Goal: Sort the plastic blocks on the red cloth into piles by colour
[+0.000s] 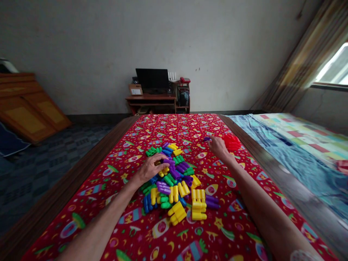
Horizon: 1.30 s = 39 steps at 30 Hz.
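Note:
A loose heap of plastic toy blocks, with yellow blocks, green blocks and blue blocks, lies on the red patterned cloth. At the heap's upper left, my left hand has its fingers and thumb curled around a purple block; the fingers partly hide it. Farther out to the right, my right hand pinches another purple block just at or above the cloth. Right beside that hand is a crumpled red bundle, perhaps a bag.
The cloth covers a dark wooden table. A bed with a patchwork cover adjoins its right side. Against the far wall stands a desk with a monitor. A wooden cabinet is at the left.

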Tool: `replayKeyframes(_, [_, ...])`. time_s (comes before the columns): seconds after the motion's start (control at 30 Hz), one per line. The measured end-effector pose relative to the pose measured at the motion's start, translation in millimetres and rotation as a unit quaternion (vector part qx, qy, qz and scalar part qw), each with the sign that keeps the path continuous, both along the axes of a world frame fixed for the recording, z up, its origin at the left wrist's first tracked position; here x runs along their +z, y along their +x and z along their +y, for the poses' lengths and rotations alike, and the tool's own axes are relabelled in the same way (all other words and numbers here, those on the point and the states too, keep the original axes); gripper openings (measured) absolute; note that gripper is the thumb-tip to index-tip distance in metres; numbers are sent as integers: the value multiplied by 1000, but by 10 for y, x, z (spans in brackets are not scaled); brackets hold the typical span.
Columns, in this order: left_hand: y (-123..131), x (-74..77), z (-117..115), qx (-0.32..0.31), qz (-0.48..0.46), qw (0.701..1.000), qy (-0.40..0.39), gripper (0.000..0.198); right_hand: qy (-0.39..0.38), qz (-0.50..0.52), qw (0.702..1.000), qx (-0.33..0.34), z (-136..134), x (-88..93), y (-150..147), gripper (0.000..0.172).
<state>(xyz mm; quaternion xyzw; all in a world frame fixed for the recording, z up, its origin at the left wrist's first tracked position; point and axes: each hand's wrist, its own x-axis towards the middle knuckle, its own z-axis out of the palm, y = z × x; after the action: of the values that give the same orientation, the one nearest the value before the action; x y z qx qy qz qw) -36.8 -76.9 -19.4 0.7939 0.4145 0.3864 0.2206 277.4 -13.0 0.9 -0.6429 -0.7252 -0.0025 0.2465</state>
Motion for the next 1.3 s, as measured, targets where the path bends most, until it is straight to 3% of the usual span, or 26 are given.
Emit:
replayKeyframes(0.1, [57, 93, -34, 38, -2, 999, 18, 33, -20, 83, 990, 108, -193, 140, -277, 30])
replayKeyframes(0.13, [84, 138, -55, 45, -3, 999, 22, 33, -50, 137, 973, 178, -262, 164, -405, 32])
replayKeyframes(0.2, [143, 236, -106, 39, -7, 999, 24, 33, -127, 235, 909, 320, -390, 172, -664, 33])
replayKeyframes(0.27, [196, 318, -158, 27, -6, 999, 20, 33, -166, 290, 858, 391, -491, 145, -869, 33])
replayKeyframes(0.3, [216, 345, -179, 23, -4, 1000, 15, 33, -166, 303, 851, 396, -524, 129, -936, 33])
replayKeyframes(0.4, [249, 370, -213, 9, 11, 1000, -6, 31, -134, 320, 863, 368, -542, 105, -977, 28])
replayKeyframes(0.5, [242, 352, -210, 9, 5, 1000, -8, 31, -114, 314, 882, 333, -432, 107, -834, 26])
replayKeyframes(0.67, [176, 369, -171, 47, -6, 999, 25, 34, -71, 286, 950, 103, -66, -19, -378, 28])
replayKeyframes(0.8, [146, 393, -158, 92, 12, 995, 43, 35, -37, 221, 974, -29, 134, -197, -47, 30])
replayKeyframes(0.9, [162, 403, -172, 89, 18, 995, 41, 36, -28, 127, 989, -63, 124, -224, 61, 33])
replayKeyframes(1.03, [183, 414, -191, 82, 24, 996, 29, 35, -46, -3, 992, -116, 8, -127, 50, 41])
replayKeyframes(1.2, [163, 394, -172, 82, 28, 996, 24, 32, -116, -59, 985, -117, -24, -93, 1, 41])
replayKeyframes(1.3, [146, 362, -146, 85, 30, 996, 17, 31, -103, -72, 987, -97, 35, -165, 20, 39])
